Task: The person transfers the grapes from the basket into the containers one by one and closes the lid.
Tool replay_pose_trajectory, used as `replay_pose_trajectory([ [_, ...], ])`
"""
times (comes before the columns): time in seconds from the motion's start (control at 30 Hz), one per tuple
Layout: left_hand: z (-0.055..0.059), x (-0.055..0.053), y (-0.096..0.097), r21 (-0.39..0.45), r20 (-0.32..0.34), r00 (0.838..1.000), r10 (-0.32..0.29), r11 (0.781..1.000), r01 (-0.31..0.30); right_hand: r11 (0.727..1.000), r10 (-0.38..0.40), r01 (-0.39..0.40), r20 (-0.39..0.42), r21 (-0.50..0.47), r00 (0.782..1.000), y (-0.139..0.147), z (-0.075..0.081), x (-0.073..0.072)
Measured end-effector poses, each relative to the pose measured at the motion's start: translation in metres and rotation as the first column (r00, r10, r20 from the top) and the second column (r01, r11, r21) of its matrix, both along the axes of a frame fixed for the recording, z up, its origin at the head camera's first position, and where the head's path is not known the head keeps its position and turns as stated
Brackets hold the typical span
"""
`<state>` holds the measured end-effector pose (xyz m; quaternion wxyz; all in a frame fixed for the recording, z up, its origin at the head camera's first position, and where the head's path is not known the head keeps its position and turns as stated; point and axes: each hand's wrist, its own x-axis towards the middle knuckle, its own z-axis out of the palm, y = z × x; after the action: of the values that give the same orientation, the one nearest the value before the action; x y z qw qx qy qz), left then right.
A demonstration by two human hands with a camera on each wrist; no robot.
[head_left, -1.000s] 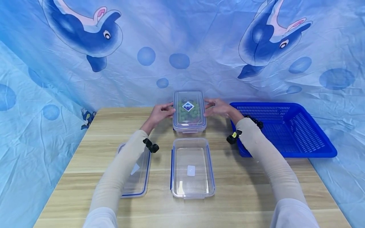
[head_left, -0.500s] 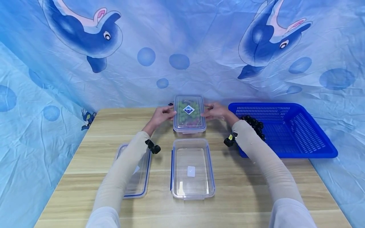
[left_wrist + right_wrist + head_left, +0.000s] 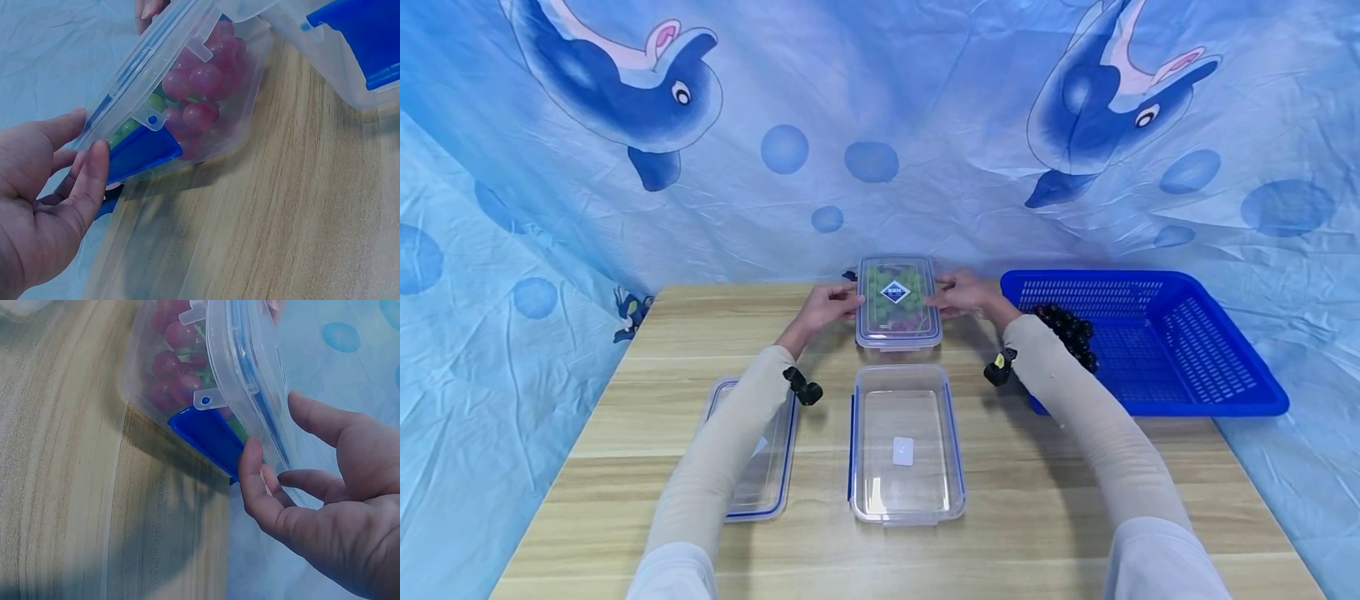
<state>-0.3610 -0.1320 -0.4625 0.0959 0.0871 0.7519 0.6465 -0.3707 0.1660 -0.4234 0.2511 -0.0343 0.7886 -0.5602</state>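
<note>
Pale wood-grain counter [image 3: 1022, 550] fills the lower view. Nearest on it sit an uncovered transparent box [image 3: 917, 417] and, partly beneath the left sleeve [image 3: 715, 450], a blue-rimmed lid [image 3: 758, 492]. Just beyond, near the far edge, is the lidded box [image 3: 895, 329] with red grapes [image 3: 201, 81] and green grapes [image 3: 125, 129] inside. Left hand [image 3: 826, 306] and right hand [image 3: 967, 296] flank it, thumbs by the lid's edge, fingers curled narrowly around the left latch [image 3: 144, 153] and right latch [image 3: 209, 437], whose blue flaps stand out from the walls. Fastening these seems the step in hand; the next move likely calls for even pressure on both flaps. Rightward, black grapes [image 3: 1070, 332] lie in a blue plastic basket [image 3: 1187, 408]; behind hangs a dolphin-print curtain [image 3: 940, 200].
</note>
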Motion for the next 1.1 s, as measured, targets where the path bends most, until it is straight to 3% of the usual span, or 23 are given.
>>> replay_pose_trajectory([
  [0.3,0.003,0.001,0.001,-0.013,0.017,1.000,-0.005,1.000,0.005,0.998,-0.036,0.037,-0.013,0.051,0.999,-0.007,0.000,-0.002],
  [0.5,0.007,0.001,0.001,-0.079,0.036,0.999,-0.011,0.997,0.014,0.995,-0.031,0.037,-0.057,0.094,0.998,-0.011,-0.002,0.000],
  [0.63,0.011,0.001,0.001,-0.120,0.047,0.999,-0.011,0.993,0.016,0.995,-0.048,0.052,-0.049,0.083,0.998,-0.013,-0.002,0.002],
  [1.1,0.013,0.004,0.005,-0.130,0.077,0.997,0.009,0.991,0.001,0.995,-0.068,0.070,-0.035,0.075,0.997,-0.009,-0.001,0.005],
])
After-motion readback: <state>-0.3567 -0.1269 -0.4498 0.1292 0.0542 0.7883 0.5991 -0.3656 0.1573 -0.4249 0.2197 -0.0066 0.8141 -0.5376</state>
